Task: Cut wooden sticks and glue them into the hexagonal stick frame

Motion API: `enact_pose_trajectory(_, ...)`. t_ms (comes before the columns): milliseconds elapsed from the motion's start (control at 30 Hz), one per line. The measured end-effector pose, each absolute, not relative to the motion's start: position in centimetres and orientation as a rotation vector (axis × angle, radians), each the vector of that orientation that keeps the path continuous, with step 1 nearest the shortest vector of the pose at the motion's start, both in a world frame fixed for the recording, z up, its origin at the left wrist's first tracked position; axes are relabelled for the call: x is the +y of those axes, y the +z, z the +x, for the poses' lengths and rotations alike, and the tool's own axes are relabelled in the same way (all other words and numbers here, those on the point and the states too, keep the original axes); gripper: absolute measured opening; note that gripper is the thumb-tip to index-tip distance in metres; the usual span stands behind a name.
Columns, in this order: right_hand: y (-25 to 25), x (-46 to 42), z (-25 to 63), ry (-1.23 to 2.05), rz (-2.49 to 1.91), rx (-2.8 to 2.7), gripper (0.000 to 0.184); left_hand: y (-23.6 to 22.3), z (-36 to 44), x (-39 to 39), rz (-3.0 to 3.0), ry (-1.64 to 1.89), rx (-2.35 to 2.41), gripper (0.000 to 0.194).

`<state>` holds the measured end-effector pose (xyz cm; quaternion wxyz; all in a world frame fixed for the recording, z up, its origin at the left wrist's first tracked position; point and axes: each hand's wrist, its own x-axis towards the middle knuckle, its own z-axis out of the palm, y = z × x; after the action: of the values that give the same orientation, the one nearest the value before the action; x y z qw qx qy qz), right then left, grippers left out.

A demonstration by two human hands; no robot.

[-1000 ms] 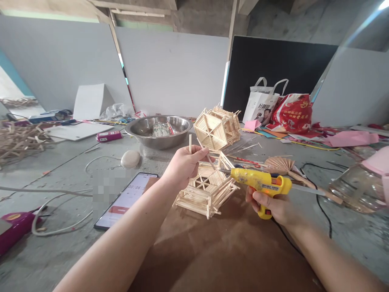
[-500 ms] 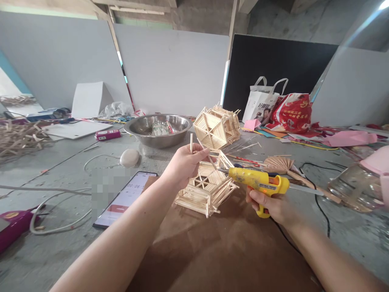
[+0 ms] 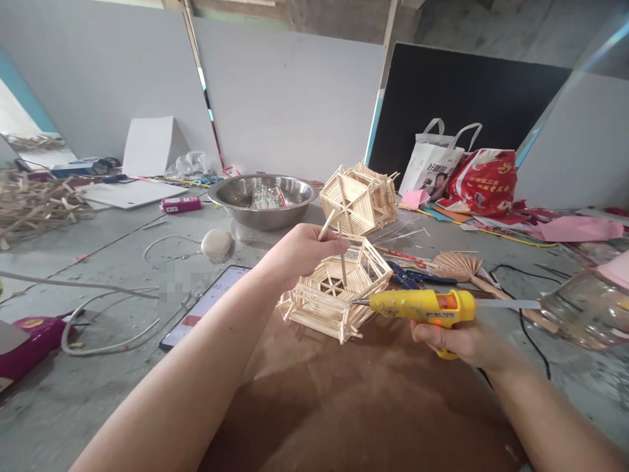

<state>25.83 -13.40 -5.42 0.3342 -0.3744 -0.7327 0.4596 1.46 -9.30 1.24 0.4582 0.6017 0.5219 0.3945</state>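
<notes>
Thin wooden sticks point(image 3: 343, 265) are pinched in my left hand point(image 3: 307, 254); one points down over the stick frame and another pokes up between the fingers. Wrapped around the handle of a yellow hot glue gun point(image 3: 417, 307) is my right hand point(image 3: 455, 341). The gun's metal nozzle points left, close to the right side of the lower stick frame point(image 3: 319, 314); whether it touches I cannot tell. That frame has a spoked base and slatted sides and rests on a brown board point(image 3: 344, 400). Behind it stands a second hexagonal stick structure point(image 3: 356, 200).
A steel basin point(image 3: 263, 219) sits behind my left hand. A phone point(image 3: 196, 308) lies left, beside a white cable. Blue-handled pliers point(image 3: 422, 276) and a clear jar point(image 3: 584, 314) are on the right. Bags point(image 3: 484, 183) stand at the back, loose sticks point(image 3: 39, 203) far left.
The glue gun's nozzle has moved from the stick in my left hand down toward the frame's side. My left hand has turned the stick more upright. The view has shifted slightly.
</notes>
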Motion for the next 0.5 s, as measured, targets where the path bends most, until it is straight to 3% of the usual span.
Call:
enact_pose_trajectory(133, -5.18, -13.56, 25.75, 1.188, -0.987, -1.941, 0.009, 1.44, 1.35, -9.56, 1.610, 0.861, 1.244, 0.017)
enact_pose_trajectory(500, -6.10, -13.22, 26.23, 1.208, -1.128, -2.014, 0.030, 1.91, 1.27, -9.79, 1.685, 0.744, 1.217, 0.019)
